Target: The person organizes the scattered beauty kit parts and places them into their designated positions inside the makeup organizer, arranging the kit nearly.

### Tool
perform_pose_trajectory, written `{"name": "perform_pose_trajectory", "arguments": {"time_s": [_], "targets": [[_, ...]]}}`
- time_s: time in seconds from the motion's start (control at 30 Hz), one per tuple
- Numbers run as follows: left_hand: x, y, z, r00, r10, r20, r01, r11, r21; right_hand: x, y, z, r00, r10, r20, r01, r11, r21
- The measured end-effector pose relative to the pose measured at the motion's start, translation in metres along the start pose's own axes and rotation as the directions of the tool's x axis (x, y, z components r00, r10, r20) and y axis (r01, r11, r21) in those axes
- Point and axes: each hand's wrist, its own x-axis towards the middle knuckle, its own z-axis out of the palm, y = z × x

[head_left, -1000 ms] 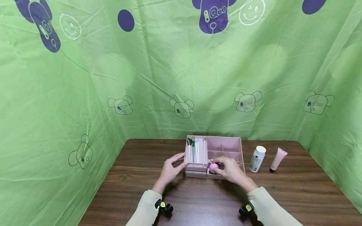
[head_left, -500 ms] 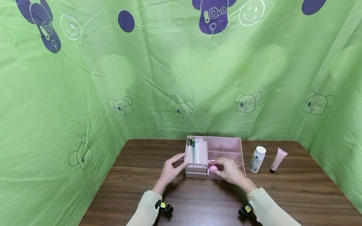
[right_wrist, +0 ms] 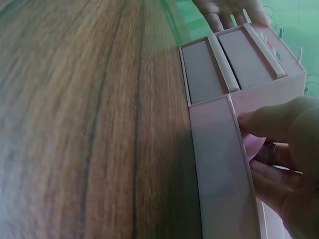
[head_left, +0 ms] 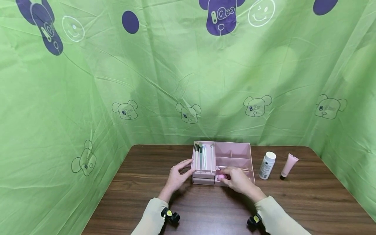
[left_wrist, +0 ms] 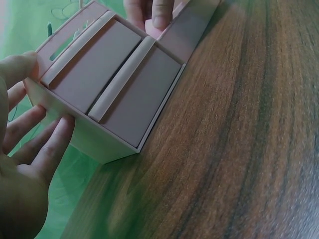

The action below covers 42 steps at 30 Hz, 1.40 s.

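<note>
A pink cosmetics organizer (head_left: pixel 241 150) stands on the table, with two drawers (left_wrist: pixel 94 64) at its left front. My left hand (head_left: pixel 176 179) rests against its left side, the fingers fairly straight on the wall and the thumb at the front edge. My right hand (head_left: pixel 239 181) pinches a small round pink makeup sponge (head_left: pixel 221 177), low inside the front right compartment. In the right wrist view, the fingers partly cover the sponge (right_wrist: pixel 254 144) behind the front wall. Makeup brushes (head_left: pixel 201 156) lie in the left compartment. Thin pink sticks (head_left: pixel 245 169) lie behind my right hand.
Right of the organizer stands a white bottle (head_left: pixel 266 167) with a white cap. Farther right is a pink tube (head_left: pixel 289 166) with a black cap. Green printed cloth (head_left: pixel 164 81) hangs behind the wooden table (head_left: pixel 141 182).
My right hand has moved slightly down and forward, bringing the sponge lower in the front compartment. More of the sticks behind it shows. The left hand has stayed put.
</note>
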Motion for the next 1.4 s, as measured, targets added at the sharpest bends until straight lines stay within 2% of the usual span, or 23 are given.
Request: {"name": "perform_pose_trajectory", "arguments": {"time_s": [0.13, 0.47, 0.63, 0.8, 0.9, 1.17, 1.33, 1.4], "targets": [[0.001, -0.006, 0.0, 1.0, -0.002, -0.015, 0.002, 1.0, -0.019, 0.0, -0.002, 0.0, 1.0, 0.004, -0.009, -0.004, 1.0, -0.018], [-0.001, -0.004, -0.001, 1.0, -0.001, -0.014, 0.001, 1.0, -0.027, -0.001, -0.004, -0.001, 0.999, 0.053, 0.001, -0.053, 0.999, 0.002], [0.0, -0.005, -0.001, 1.0, -0.007, -0.011, 0.007, 0.999, -0.039, 0.0, -0.003, -0.006, 0.999, 0.033, -0.019, -0.032, 0.999, 0.019], [0.0, -0.005, -0.001, 1.0, -0.009, -0.009, 0.009, 1.0, -0.012, 0.001, -0.002, -0.011, 1.0, 0.023, -0.02, -0.022, 0.998, 0.052], [-0.001, 0.0, -0.001, 1.0, -0.011, 0.001, 0.011, 1.0, 0.0, 0.001, -0.003, -0.015, 0.999, 0.026, -0.037, -0.024, 0.998, 0.057], [-0.005, 0.031, -0.005, 0.999, 0.007, 0.036, -0.007, 1.0, -0.012, 0.002, -0.009, -0.033, 0.992, 0.046, -0.116, -0.043, 0.999, 0.025], [-0.005, 0.033, -0.005, 0.999, 0.003, 0.038, -0.002, 1.0, -0.029, 0.002, -0.009, -0.044, 0.988, 0.041, -0.148, -0.04, 0.999, 0.008], [-0.004, 0.027, -0.004, 1.0, -0.004, 0.028, 0.004, 1.0, -0.028, 0.002, -0.008, -0.049, 0.985, 0.036, -0.167, -0.036, 0.999, 0.003]]}}
